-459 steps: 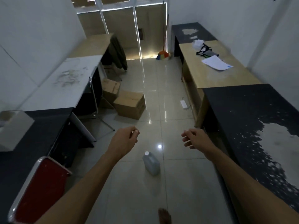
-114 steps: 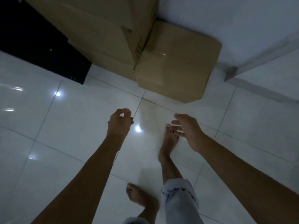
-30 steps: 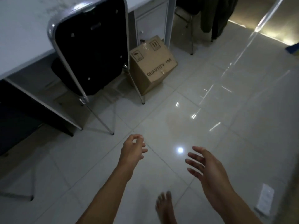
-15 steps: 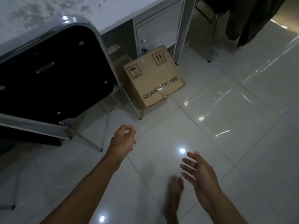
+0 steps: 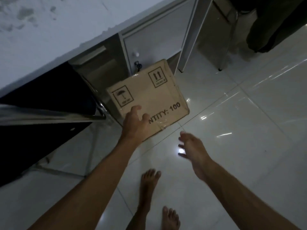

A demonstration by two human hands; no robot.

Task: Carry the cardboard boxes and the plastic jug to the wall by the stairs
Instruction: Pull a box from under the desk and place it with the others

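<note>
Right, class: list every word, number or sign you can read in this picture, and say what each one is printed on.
"NTITY: 100": on the cardboard box; the left hand covers the word's start.
Two-arrows sign: box, upper right corner; the small text under it is too blurred to read.
Umbrella sign: box, upper left corner; the small text under it is too blurred to read.
Nothing else bears text.

One cardboard box (image 5: 149, 98), two bare hands — left hand (image 5: 135, 125), right hand (image 5: 193, 151) — two bare feet (image 5: 148, 183), one white desk (image 5: 49, 30), and one chair (image 5: 44, 117).
</note>
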